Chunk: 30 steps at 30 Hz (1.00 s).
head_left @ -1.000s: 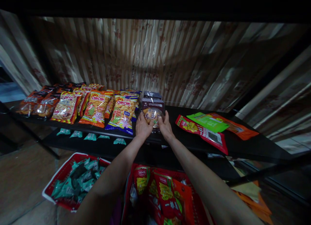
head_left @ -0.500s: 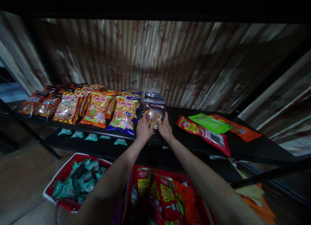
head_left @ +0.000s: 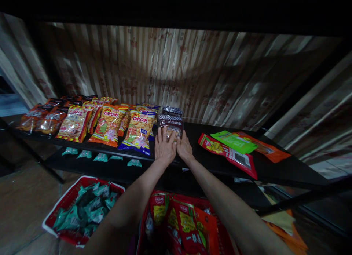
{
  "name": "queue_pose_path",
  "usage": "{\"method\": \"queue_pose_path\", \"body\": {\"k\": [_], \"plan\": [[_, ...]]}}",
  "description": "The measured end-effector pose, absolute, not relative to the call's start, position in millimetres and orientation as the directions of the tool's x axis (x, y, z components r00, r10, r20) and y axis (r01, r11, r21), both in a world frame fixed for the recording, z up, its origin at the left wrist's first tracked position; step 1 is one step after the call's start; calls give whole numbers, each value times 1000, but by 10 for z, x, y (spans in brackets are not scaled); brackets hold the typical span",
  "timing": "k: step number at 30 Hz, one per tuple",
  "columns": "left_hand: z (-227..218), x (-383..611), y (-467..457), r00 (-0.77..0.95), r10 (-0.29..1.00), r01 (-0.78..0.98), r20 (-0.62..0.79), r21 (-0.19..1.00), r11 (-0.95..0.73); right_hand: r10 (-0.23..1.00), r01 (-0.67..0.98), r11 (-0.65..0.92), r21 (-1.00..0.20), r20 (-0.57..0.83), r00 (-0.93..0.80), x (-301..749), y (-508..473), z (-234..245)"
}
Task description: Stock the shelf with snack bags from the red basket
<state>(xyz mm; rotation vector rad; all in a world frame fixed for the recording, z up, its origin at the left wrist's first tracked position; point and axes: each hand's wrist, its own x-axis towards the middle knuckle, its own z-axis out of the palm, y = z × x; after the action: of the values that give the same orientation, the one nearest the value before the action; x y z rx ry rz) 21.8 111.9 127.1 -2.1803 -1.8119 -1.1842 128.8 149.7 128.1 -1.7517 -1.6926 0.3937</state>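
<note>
A dark brown snack bag (head_left: 170,121) with a checkered top edge stands on the black shelf, and another checkered bag (head_left: 172,110) is behind it. Across the front of the brown bag lies my left hand (head_left: 165,146), its fingers stretched out flat and covering the lower part. My right hand (head_left: 184,146) rests at the bag's lower right corner, fingers extended along that side and thumb toward the front. Just left of my left hand is a yellow and blue snack bag (head_left: 139,132).
Orange bags (head_left: 108,126) and darker packets (head_left: 51,119) line the shelf's left. Red (head_left: 228,154), green (head_left: 233,141) and orange (head_left: 266,148) pouches lie flat on the right. Below are a basket (head_left: 52,207) of teal packets and a red basket (head_left: 224,236) of red pouches.
My left hand has gone from gripping the bag's left side to lying flat over its front. My right hand has slid slightly lower along the right side.
</note>
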Motion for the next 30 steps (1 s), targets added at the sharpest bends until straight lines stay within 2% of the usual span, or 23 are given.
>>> {"method": "queue_pose_path", "body": {"k": [8, 13, 15, 18, 23, 30], "plan": [[1240, 213, 1145, 39, 816, 855, 577, 403, -326, 958, 791, 42, -611, 248, 140, 1305, 1479, 1293], [1222, 210, 1139, 83, 774, 848, 628, 364, -386, 900, 788, 71, -611, 381, 214, 1337, 1459, 1307], [1212, 206, 1145, 99, 772, 850, 628, 350, -394, 869, 824, 137, -549, 466, 166, 1331, 1464, 1369], [1203, 200, 1160, 117, 777, 857, 618, 333, -394, 839, 878, 270, -394, 545, -14, 1271, 1519, 1545], [1225, 190, 1161, 147, 804, 856, 576, 334, -395, 850, 883, 418, -214, 434, -297, 1089, 1763, 1875], [1250, 197, 1126, 153, 800, 851, 580, 334, -405, 909, 911, 392, -125, 201, -364, 994, 2115, 1973]]}}
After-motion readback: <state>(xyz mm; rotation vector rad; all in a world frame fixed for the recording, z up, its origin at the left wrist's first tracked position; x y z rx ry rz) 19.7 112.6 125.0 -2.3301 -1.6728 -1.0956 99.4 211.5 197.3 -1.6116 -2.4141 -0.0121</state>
